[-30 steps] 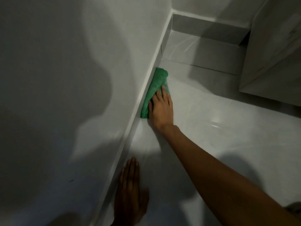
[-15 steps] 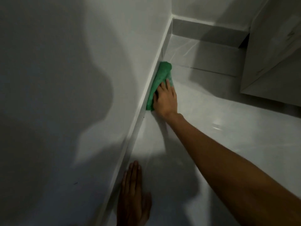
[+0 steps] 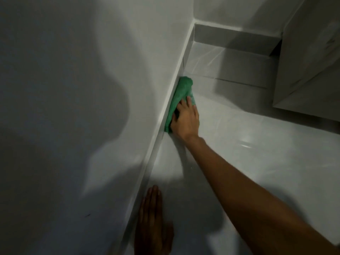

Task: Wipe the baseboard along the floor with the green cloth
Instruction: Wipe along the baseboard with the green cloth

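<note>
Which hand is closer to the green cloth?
The right hand. It presses on the green cloth against the baseboard. The left hand lies flat on the floor, well back toward the person.

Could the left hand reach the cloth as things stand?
Probably yes, with a stretch: the left hand lies flat on the floor well short of the cloth, which the right hand presses to the baseboard. Nothing lies between.
</note>
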